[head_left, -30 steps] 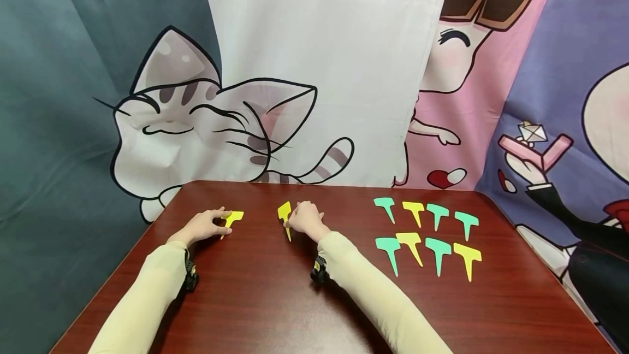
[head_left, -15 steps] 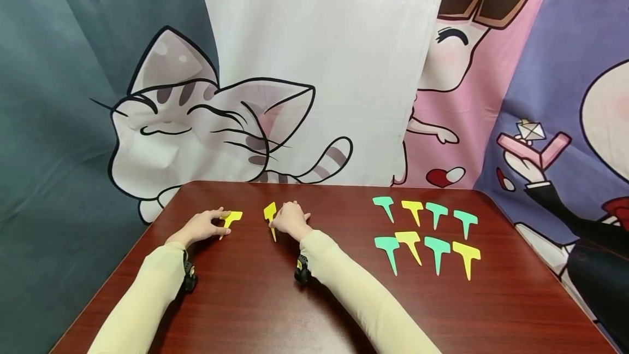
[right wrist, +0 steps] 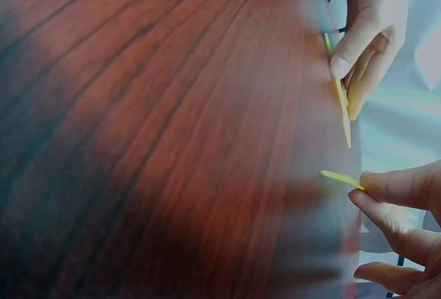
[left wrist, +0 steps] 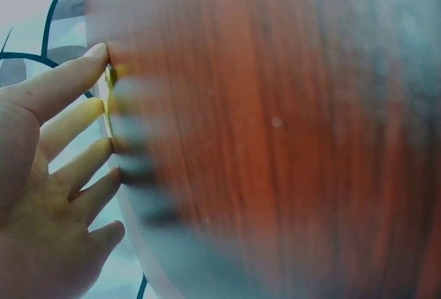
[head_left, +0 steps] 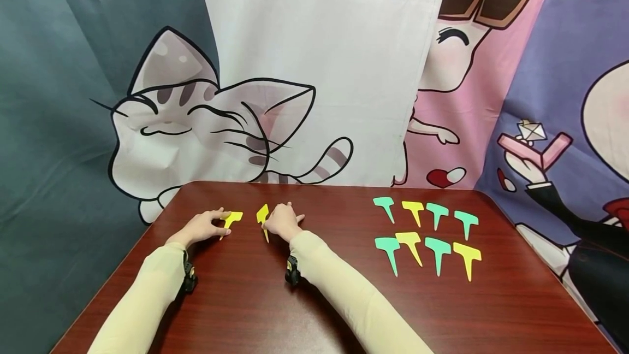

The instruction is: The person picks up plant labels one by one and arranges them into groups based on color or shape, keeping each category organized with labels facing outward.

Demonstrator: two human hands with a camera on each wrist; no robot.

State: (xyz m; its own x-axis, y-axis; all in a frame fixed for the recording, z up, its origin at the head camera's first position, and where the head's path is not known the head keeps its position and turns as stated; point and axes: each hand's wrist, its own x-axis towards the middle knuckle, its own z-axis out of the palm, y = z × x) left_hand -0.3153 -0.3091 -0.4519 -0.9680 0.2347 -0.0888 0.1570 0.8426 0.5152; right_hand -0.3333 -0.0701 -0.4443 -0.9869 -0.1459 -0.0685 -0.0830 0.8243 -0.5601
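On the left of the table, my left hand (head_left: 201, 226) rests its fingertips on a yellow T-shaped plant label (head_left: 233, 217) lying at the tabletop. In the left wrist view the fingers (left wrist: 76, 123) are fairly straight and spread, with the label's thin edge (left wrist: 109, 109) at their tips. My right hand (head_left: 283, 221) pinches a second yellow plant label (head_left: 262, 213) between thumb and finger, a short way to the right. Edge-on in the right wrist view, this label (right wrist: 337, 176) shows beside the left hand's label (right wrist: 342, 102), the two apart.
Two rows of green plant labels (head_left: 438, 250) and yellow plant labels (head_left: 468, 255) lie at the right of the reddish-brown table (head_left: 236, 310). In the near row, one green and one yellow label touch or overlap. A cartoon-printed cloth (head_left: 314, 31) hangs behind the table.
My right hand has moved left with its yellow plant label, closer to the left hand. The left hand and the rows on the right have stayed put.
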